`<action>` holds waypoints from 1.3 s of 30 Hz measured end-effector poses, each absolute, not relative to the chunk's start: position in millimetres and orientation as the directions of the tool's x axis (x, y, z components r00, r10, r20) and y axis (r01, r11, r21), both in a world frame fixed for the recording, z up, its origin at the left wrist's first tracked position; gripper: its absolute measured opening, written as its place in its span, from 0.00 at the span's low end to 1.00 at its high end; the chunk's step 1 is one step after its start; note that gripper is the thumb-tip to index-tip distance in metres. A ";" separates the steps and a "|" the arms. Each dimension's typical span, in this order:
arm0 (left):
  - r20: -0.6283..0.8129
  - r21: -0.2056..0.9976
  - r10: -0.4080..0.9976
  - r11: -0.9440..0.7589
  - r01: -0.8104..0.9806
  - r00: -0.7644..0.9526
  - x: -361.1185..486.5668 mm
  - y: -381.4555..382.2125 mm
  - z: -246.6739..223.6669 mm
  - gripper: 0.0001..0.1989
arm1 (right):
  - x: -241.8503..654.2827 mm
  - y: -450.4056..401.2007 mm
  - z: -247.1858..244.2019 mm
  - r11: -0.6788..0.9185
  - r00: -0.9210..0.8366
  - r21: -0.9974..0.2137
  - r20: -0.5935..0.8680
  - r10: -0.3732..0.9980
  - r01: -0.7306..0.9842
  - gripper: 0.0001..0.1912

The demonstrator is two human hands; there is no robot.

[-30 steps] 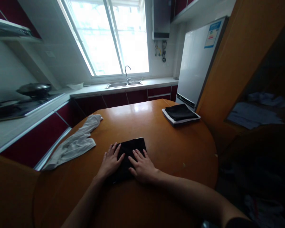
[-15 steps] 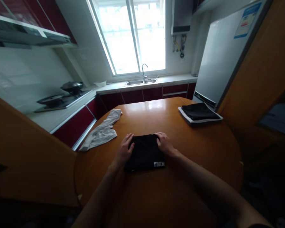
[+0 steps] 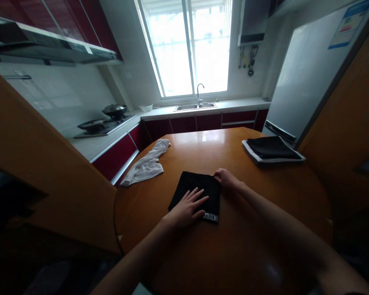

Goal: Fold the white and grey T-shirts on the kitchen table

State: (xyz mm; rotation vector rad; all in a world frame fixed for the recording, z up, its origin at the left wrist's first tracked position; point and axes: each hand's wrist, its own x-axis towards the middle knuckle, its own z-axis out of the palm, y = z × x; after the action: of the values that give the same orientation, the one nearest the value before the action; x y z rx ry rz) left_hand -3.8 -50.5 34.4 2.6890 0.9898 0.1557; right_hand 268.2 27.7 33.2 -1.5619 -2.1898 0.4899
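A folded black garment (image 3: 199, 182) with white lettering along its near right edge lies at the middle of the table. Pressed flat on its lower part is my left hand (image 3: 189, 208), fingers spread and holding nothing. My right hand (image 3: 226, 178) pinches the garment's far right corner between closed fingers. Its fingertips are partly hidden.
The round wooden table (image 3: 264, 196) carries a crumpled white garment (image 3: 147, 164) at its left and a folded stack of black and white cloth (image 3: 273, 149) at its right. Behind are a sink (image 3: 187, 107), a stove with pans (image 3: 92, 126) and a fridge (image 3: 307, 73).
My left hand has moved from the garment's left edge onto its top and spread out. The right hand has closed on the far right corner. The view has turned slightly left.
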 end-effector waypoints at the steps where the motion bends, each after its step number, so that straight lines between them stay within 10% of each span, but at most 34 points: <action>1: -0.002 0.310 0.621 -0.745 0.590 0.784 -8.7 -48.0 40.3 0.30 | 271.7 17.3 33.2 0.299 -0.277 -0.497 0.119 0.954 0.815 0.10; 11: 0.057 0.383 0.644 -0.720 0.579 0.763 -10.9 -45.2 55.4 0.21 | 263.4 -128.4 31.3 0.116 -0.134 -0.586 0.014 0.991 0.802 0.12; 17: 0.136 0.257 0.816 -0.576 0.776 0.561 31.3 -73.6 35.6 0.22 | 245.9 -150.2 54.1 0.018 -0.413 -0.772 -0.321 0.852 0.636 0.17; 24: 0.094 0.234 0.808 -0.586 0.776 0.582 59.1 -109.4 11.1 0.35 | 247.7 -34.9 68.7 0.121 -0.184 -0.606 -0.043 0.982 0.787 0.12; 39: 0.256 0.191 0.796 -0.598 0.778 0.549 59.2 -124.8 16.4 0.26 | 208.4 39.3 85.4 0.069 -0.348 -0.474 -0.533 0.771 0.878 0.14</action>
State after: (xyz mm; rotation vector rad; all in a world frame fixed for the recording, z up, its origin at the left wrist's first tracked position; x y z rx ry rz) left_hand 59.2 -124.8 16.4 2.7163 1.3813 0.4919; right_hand 208.4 39.3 85.4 -1.8643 -2.3941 1.2516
